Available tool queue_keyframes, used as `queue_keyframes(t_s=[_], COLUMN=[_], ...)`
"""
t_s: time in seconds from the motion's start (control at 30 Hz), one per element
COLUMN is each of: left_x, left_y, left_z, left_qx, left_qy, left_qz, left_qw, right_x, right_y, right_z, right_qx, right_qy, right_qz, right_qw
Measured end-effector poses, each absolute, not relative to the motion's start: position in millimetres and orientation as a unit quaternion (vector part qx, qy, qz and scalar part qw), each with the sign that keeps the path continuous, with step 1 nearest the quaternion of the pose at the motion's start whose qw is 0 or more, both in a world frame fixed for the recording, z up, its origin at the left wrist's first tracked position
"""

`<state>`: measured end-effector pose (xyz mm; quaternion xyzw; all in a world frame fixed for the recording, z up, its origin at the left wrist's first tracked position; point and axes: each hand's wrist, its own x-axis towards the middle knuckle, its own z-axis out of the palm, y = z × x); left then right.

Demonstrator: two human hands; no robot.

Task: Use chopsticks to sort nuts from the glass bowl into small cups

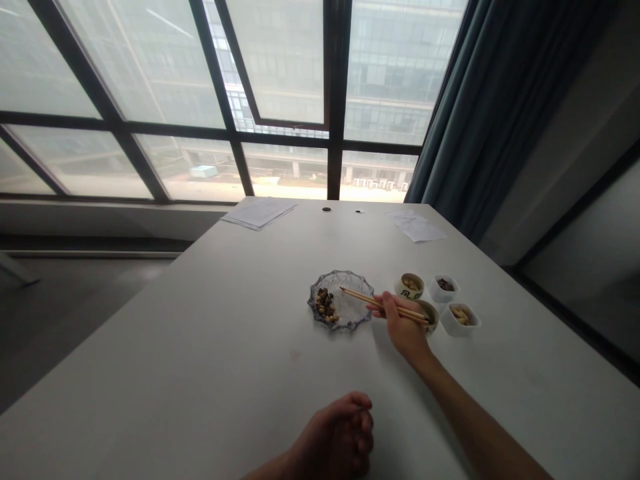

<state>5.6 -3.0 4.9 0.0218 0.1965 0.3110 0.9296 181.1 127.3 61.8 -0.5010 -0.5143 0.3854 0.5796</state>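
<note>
My right hand [400, 323] is closed around a pair of wooden chopsticks [360, 295], which point left. Their tips are over the clear scalloped glass plate [353, 327]; whether anything is pinched between them is too small to tell. A mix of dark and pale bean-like or nut-like pieces [326, 307] lies on the plate's left side. Partly hidden behind my right hand is a round cup [431, 313]. Close to me, my left hand [340, 430] is loosely curled over the white table, apart from the plate, with nothing visible in it.
Another round cup [411, 285] with dark characters holds light pieces. Two white plastic tubs stand right of the cups, one with dark pieces [445, 285], one with pale pieces [463, 315]. Papers [260, 213] and more sheets [416, 225] lie at the table's far end, near the windows.
</note>
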Motion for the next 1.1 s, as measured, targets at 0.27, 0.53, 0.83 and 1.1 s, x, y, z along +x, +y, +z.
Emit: queue_keyframes(t_s=[0.27,0.53,0.83,1.1], left_x=[5,5,5,6], left_y=[-1,-2,-2,-2], left_z=[5,7,4,4], left_qx=[0.025,0.027,0.030,0.038], left_qy=[0.198,0.199,0.196,0.200], left_qz=[0.307,0.310,0.315,0.311], left_qw=[0.930,0.929,0.928,0.928], right_x=[262,348,330,225], right_y=[127,134,133,118], right_z=[142,141,142,111], right_qx=[-0.542,-0.640,-0.599,-0.502], right_qy=[-0.449,-0.381,-0.445,-0.547], right_qz=[0.205,0.150,0.136,0.313], right_qw=[0.680,0.650,0.652,0.592])
